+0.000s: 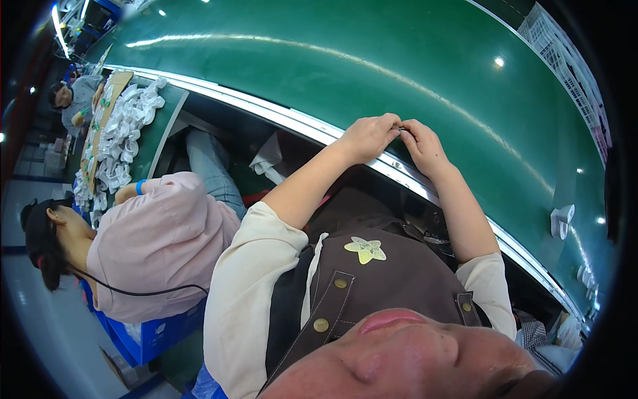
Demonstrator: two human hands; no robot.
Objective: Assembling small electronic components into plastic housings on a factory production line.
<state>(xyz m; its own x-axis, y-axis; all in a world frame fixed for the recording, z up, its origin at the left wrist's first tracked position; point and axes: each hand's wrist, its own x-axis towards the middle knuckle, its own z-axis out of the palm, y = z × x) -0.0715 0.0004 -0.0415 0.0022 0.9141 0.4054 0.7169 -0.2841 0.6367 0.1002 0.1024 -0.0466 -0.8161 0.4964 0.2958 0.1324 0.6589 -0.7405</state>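
My left hand [369, 137] and my right hand [424, 147] meet fingertip to fingertip above the near metal edge of the green conveyor belt [372, 73]. Between the fingertips sits a small dark piece [401, 129], mostly hidden and too small to name. The fingers of both hands are closed in a pinch around it. Both forearms reach up from below, the left one slanting in from the lower left.
On my left a co-worker in a pink top [166, 233] sits by a side table heaped with white plastic parts [126, 133]. A white part [561, 221] lies on the belt at the right. White plastic baskets [561, 60] stand beyond the belt's far edge.
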